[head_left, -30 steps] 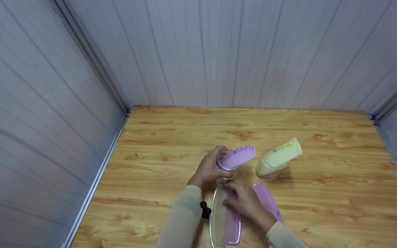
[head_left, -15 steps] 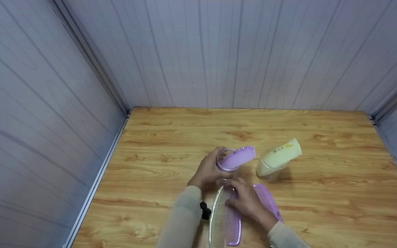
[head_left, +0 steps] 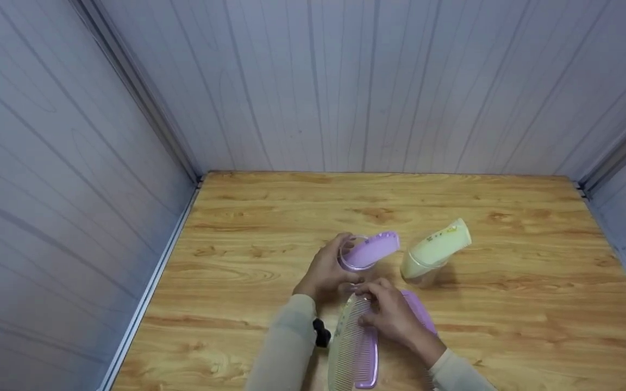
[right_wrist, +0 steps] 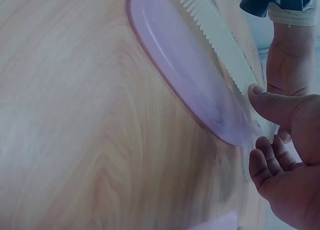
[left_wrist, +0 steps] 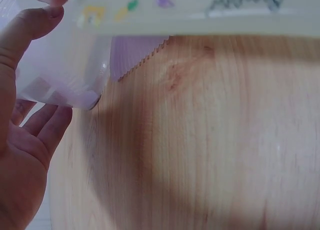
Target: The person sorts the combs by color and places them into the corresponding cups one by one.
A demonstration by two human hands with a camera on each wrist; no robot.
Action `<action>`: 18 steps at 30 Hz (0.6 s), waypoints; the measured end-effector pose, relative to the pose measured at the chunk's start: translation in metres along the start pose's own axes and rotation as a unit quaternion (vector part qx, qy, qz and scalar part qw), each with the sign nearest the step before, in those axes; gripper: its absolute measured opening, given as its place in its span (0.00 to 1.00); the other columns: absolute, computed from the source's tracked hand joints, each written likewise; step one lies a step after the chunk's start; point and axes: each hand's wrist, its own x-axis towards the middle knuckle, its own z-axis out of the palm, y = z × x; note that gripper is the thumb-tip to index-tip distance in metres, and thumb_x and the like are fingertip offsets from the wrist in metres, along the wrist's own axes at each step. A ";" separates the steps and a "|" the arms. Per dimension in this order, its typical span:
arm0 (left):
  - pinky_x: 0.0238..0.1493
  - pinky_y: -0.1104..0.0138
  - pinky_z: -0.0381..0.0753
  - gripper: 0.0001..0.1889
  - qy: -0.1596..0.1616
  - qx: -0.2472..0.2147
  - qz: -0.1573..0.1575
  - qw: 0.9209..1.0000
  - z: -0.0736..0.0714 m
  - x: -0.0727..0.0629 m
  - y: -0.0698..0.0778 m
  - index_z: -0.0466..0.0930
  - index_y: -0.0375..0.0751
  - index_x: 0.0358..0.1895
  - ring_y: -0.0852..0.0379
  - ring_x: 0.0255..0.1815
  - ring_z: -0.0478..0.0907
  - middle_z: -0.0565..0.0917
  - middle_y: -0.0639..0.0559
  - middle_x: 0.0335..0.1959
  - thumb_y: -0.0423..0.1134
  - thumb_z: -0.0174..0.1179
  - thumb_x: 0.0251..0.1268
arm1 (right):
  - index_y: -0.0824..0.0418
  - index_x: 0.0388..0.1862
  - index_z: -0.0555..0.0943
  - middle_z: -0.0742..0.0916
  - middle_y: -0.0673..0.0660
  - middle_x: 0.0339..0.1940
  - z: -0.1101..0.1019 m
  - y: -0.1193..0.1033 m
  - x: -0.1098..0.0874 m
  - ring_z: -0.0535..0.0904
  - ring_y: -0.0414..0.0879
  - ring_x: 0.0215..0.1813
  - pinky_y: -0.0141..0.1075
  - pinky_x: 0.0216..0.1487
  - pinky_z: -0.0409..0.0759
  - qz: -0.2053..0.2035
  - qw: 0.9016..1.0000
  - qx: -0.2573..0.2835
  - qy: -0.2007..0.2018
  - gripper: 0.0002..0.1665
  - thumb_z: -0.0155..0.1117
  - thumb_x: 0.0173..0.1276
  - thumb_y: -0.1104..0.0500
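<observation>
My left hand (head_left: 326, 266) is wrapped round a clear cup (left_wrist: 60, 80), in which a purple comb (head_left: 374, 250) leans to the right. Just in front of that cup, my right hand (head_left: 397, 315) pinches the far end of a pale yellow comb (head_left: 345, 336) between thumb and fingers. In the left wrist view this comb's printed spine crosses the top. A second purple comb (head_left: 368, 366) lies on the table beneath, partly covered by the pale one; the right wrist view shows its smooth spine. Beside the right hand lies another purple comb (head_left: 421, 312), partly hidden by it.
To the right stands another clear cup (head_left: 424, 277) with a pale yellow comb (head_left: 440, 243) leaning out of it. The wood-grain table (head_left: 269, 217) is bounded by grey panel walls (head_left: 340, 87) behind and at both sides. A black strap mount (head_left: 321, 332) sits at the left wrist.
The pale yellow comb has turned in the right hand, now showing more of its printed face, and its far end has shifted slightly toward me. The left hand stays on the cup.
</observation>
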 end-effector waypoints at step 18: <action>0.72 0.57 0.72 0.53 -0.001 -0.019 -0.013 1.000 0.001 -0.002 -0.001 0.66 0.57 0.74 0.53 0.68 0.76 0.80 0.52 0.68 0.33 0.82 0.37 | 0.61 0.56 0.86 0.88 0.55 0.48 -0.026 -0.010 -0.008 0.81 0.46 0.41 0.35 0.40 0.83 -0.015 1.000 -0.011 -0.009 0.32 0.82 0.48 0.65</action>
